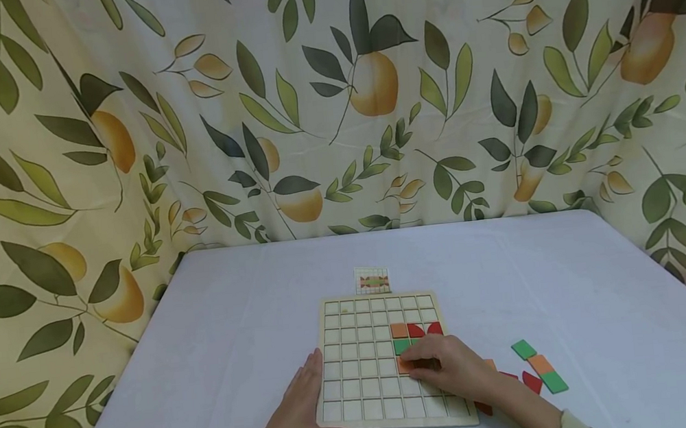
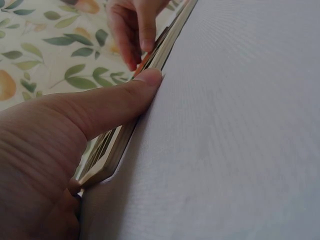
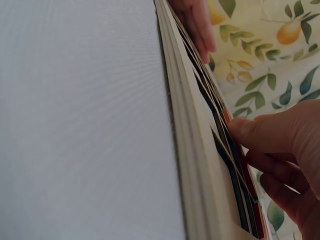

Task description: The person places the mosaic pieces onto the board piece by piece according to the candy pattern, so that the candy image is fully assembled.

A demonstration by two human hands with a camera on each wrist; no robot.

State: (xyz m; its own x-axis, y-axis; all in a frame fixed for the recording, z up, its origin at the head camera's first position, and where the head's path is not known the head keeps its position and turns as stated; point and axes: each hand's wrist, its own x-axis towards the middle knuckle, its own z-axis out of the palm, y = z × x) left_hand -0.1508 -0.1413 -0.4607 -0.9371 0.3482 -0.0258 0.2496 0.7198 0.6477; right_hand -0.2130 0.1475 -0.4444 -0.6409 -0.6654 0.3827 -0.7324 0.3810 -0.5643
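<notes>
While the pale gridded board point(image 1: 369, 388) is braced at its near left corner by the left hand point(image 1: 296, 411), an orange tile point(image 1: 403, 367) in one of its cells is touched by the fingertips of the right hand point(image 1: 453, 365). The left hand is spread, its fingers laid along the left edge and its thumb stretched over the near edge. The right hand is bent at the fingers, with index finger and thumb brought down at the tile; whether the tile is pinched or merely pressed cannot be told, since it is partly covered.

Just beyond the right hand's fingertips, a green tile point(image 1: 401, 347) is seated in the same column, and beyond that a second orange tile point(image 1: 398, 330). Two red pieces point(image 1: 415, 331) with curved edges are set in the row of the second orange tile, farther from the left hand. More loose tiles point(image 1: 541, 364), in green, orange and red, are scattered on the counter point(image 1: 237, 334) to the right of the right hand, some partly hidden by its forearm. Past both hands, a small pattern card point(image 1: 372, 281) is placed at the board's far edge. Farther off, a fruit-patterned curtain point(image 1: 338, 166) is hung.
</notes>
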